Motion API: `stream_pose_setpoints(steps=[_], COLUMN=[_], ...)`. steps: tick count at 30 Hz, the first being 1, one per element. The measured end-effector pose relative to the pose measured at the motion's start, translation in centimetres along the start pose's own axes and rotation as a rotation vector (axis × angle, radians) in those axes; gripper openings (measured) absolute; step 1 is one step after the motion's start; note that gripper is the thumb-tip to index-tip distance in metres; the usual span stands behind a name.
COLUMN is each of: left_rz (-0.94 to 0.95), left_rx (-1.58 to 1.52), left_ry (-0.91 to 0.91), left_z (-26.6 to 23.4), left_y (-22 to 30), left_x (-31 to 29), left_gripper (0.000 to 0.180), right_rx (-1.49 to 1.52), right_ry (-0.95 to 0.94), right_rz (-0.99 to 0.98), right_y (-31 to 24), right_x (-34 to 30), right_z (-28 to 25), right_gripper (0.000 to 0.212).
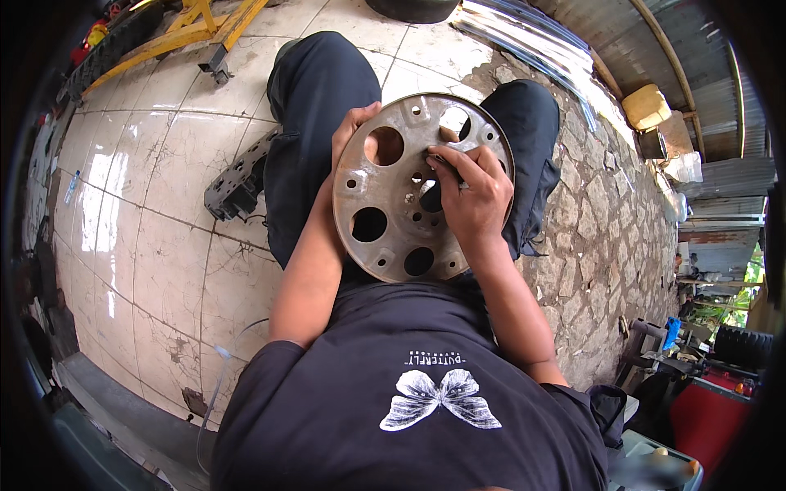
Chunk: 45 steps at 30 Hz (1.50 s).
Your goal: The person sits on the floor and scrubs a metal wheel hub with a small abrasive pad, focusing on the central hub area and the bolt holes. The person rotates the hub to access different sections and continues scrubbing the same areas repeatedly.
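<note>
A round metal disc (391, 239) with large round cut-outs and smaller bolt holes rests tilted on my lap, between my knees. My left hand (354, 132) grips its upper left rim, the thumb side showing and the other fingers partly behind the disc. Over the right half of its face, my right hand (476, 190) is closed with the fingertips pinched together. A small dark piece shows at those fingertips, against the disc's surface near the centre; its kind cannot be made out.
On the tiled floor beside my left leg lies a dark metal part with holes (237, 182). A yellow metal stand (176, 37) is at the far left, a black tyre (413, 6) far ahead. Rough stone paving (598, 237) runs along the right. A yellow jerrycan (645, 106) stands far right.
</note>
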<state>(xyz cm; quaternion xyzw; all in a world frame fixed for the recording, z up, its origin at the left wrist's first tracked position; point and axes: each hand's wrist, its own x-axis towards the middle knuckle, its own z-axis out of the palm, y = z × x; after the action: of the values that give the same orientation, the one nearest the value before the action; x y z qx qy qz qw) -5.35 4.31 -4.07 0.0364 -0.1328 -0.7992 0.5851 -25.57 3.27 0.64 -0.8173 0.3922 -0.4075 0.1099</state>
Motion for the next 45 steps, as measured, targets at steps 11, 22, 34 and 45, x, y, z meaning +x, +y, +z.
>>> stream_pose_setpoints(steps=[11,22,34,45], left_rz=[0.006,0.031,0.029,0.059], left_rx=[0.074,0.050,0.025,0.069], left_ry=[0.143,0.163,0.170,0.250], left_z=[1.0,1.2,0.7,0.7], left_y=[-0.3,-0.4,-0.2,-0.4], left_x=[0.0,-0.2,0.1,0.3], left_gripper=[0.072,0.070,0.067,0.058], right_rx=[-0.049,-0.088,-0.100,-0.060], right_ry=[-0.025,-0.046,-0.111,-0.131], right_rz=[-0.017,-0.032,-0.043,-0.084], right_y=[0.4,0.1,0.0,0.6], right_x=[-1.1,-1.8,-1.6,-1.1], right_z=[-0.8,-1.1,-1.8,-1.7], right_gripper=[0.022,0.024,0.025,0.026])
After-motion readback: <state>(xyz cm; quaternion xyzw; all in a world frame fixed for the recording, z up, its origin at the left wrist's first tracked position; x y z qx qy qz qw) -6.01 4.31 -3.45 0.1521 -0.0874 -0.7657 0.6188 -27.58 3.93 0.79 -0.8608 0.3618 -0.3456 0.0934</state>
